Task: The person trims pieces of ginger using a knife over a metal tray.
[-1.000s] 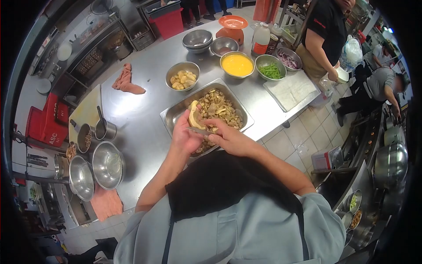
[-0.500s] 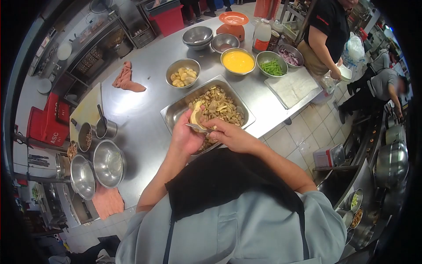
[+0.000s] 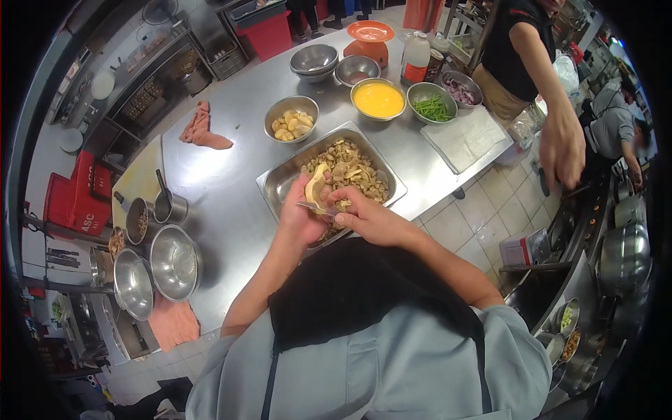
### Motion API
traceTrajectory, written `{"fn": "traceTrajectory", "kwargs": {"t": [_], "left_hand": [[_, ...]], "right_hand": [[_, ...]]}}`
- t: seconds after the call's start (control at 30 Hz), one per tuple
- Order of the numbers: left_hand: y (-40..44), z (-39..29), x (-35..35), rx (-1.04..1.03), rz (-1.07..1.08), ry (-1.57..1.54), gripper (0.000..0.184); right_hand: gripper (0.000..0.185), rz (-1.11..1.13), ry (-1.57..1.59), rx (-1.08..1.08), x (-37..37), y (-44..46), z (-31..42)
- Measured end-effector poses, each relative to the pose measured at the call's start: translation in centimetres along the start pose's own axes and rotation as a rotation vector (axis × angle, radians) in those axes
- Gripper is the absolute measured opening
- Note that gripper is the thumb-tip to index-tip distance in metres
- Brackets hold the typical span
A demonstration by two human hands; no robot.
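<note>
A pale yellow piece of food (image 3: 316, 187) is held in my left hand (image 3: 301, 215), over the near left part of a steel tray (image 3: 278, 183). My right hand (image 3: 364, 215) grips a small knife (image 3: 313, 207), whose blade lies against the lower end of that piece. Chopped brownish pieces (image 3: 353, 168) fill much of the tray below both hands. Just beyond the tray stands a steel bowl of yellowish chunks (image 3: 292, 125).
Behind the tray are bowls of yellow liquid (image 3: 378, 99), green pieces (image 3: 432, 107) and purple slices (image 3: 460, 91), plus an orange scale (image 3: 371, 32). Empty bowls (image 3: 173, 262) and pots sit left. A co-worker's arm (image 3: 549, 91) reaches out at the right.
The co-worker's arm at the right has swung out toward the camera, and the white container that it held no longer shows. My hands have shifted only slightly around the piece and the knife.
</note>
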State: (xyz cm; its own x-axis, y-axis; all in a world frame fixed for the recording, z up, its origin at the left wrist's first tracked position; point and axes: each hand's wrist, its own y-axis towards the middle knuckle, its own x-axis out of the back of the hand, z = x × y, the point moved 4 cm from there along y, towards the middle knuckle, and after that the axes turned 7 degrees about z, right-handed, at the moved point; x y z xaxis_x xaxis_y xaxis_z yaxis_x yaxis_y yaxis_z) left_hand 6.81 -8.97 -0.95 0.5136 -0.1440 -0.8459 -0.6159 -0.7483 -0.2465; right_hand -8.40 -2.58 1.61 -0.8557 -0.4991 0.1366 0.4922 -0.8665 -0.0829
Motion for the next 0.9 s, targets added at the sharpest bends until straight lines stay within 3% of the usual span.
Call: {"fn": "traceTrajectory", "kwargs": {"t": [0.13, 0.23, 0.33, 0.47, 0.67, 0.9], "left_hand": [[0.5, -0.3, 0.4, 0.017, 0.202, -0.07, 0.043], [0.5, -0.3, 0.4, 0.008, 0.17, -0.047, 0.039], [0.1, -0.5, -0.6, -0.02, -0.148, 0.016, 0.039], [-0.3, -0.9, -1.2, -0.026, -0.133, 0.039, 0.039], [0.5, -0.5, 1.0, -0.016, 0.049, -0.025, 0.046], [0.3, -0.1, 0.3, -0.018, 0.039, -0.041, 0.04]], "right_hand": [[0.042, 0.031, -0.011, -0.086, -0.1, -0.3, 0.9], [0.046, 0.036, -0.008, -0.047, -0.3, -0.4, 1.6], [0.056, -0.012, -0.067, 0.114, -0.3, -0.7, 2.2], [0.066, 0.048, -0.397, 0.252, -0.1, -0.9, 2.0], [0.068, 0.034, -0.155, -0.153, 0.1, -1.1, 3.2], [0.072, -0.048, -0.204, 0.11, -0.3, -0.4, 1.4]]}}
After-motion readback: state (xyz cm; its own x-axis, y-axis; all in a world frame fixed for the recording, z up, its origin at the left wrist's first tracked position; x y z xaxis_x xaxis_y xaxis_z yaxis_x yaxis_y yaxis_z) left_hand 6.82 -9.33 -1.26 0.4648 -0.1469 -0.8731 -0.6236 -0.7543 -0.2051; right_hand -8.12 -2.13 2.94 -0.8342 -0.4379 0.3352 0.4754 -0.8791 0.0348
